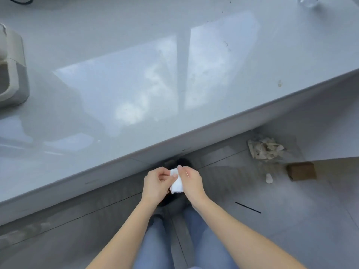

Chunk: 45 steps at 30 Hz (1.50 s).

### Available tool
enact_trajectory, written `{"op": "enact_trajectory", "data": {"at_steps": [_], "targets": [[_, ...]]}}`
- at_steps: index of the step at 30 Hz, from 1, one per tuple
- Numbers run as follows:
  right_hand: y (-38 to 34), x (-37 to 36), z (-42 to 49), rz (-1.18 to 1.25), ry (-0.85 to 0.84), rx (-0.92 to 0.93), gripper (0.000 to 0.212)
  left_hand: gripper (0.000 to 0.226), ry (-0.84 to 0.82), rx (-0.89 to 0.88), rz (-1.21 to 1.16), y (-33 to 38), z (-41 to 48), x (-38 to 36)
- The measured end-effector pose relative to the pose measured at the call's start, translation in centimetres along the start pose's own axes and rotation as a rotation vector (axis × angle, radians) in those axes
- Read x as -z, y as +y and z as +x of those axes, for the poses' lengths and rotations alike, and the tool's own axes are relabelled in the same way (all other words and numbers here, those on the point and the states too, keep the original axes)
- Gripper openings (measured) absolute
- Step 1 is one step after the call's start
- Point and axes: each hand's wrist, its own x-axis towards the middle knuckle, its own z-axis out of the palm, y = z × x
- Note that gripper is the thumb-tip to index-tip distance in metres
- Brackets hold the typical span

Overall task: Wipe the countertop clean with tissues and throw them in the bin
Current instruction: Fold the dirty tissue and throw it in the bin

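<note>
A glossy pale grey countertop point(136, 78) fills the upper part of the head view, with small dark specks at its far right and a yellowish spot point(279, 83) near its front edge. Below the edge, my left hand point(156, 184) and my right hand point(191, 182) meet in front of my body. Both pinch a small folded white tissue point(176, 184) between them. No bin is in view.
A beige box-shaped object point(13, 65) stands at the counter's left. A clear glass point(308, 0) shows at the top right. On the floor lie crumpled dirty paper point(264, 148), a small white scrap point(268, 178) and a brown block point(301, 170).
</note>
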Motion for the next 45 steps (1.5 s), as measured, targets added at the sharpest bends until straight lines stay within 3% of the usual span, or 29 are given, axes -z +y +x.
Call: {"op": "enact_trajectory", "data": {"at_steps": [5,9,13,15,17,21,27,30,34,39,43,45], "targets": [[3.9,-3.0,-0.2,0.180,0.043,-0.155,0.040,0.017,0.001,-0.132,0.165,-3.3,-0.1,1.1],[7.9,-5.3,-0.4,0.250,0.100,-0.247,0.041,0.014,-0.081,0.026,0.081,-7.2,0.2,1.9],[11.2,-6.4,-0.5,0.445,0.024,-0.320,0.019,0.016,-0.138,0.285,-0.146,-10.4,1.6,2.2],[12.4,-6.4,-0.6,0.377,0.116,-0.280,0.011,0.019,-0.127,0.365,-0.201,-11.7,2.1,2.0],[13.3,-6.1,-0.8,0.234,0.216,-0.239,0.005,0.021,-0.118,0.404,-0.217,-12.6,2.1,1.5],[13.4,-5.9,-0.5,0.130,0.167,-0.246,0.012,0.024,-0.075,0.504,-0.260,-13.4,1.9,0.4],[12.8,-4.8,1.5,0.362,0.077,-0.329,0.005,0.022,-0.072,0.501,-0.285,-12.7,3.8,-0.8],[12.6,-4.0,2.8,0.447,0.069,-0.322,0.009,0.013,-0.146,0.597,-0.408,-12.4,5.1,-0.8],[13.5,-3.6,4.3,0.384,0.084,-0.381,0.013,0.011,-0.148,0.592,-0.181,-12.8,6.8,-1.3],[15.1,-4.2,7.2,0.262,0.312,-0.468,0.011,0.017,-0.162,0.519,-0.019,-12.9,8.2,-2.9],[14.8,-4.5,8.7,0.299,0.225,-0.551,0.033,0.054,-0.188,0.433,0.102,-13.3,7.9,-2.7],[14.7,-4.2,9.0,0.249,0.170,-0.562,0.040,0.058,-0.200,0.404,0.131,-13.3,7.8,-2.3]]}}
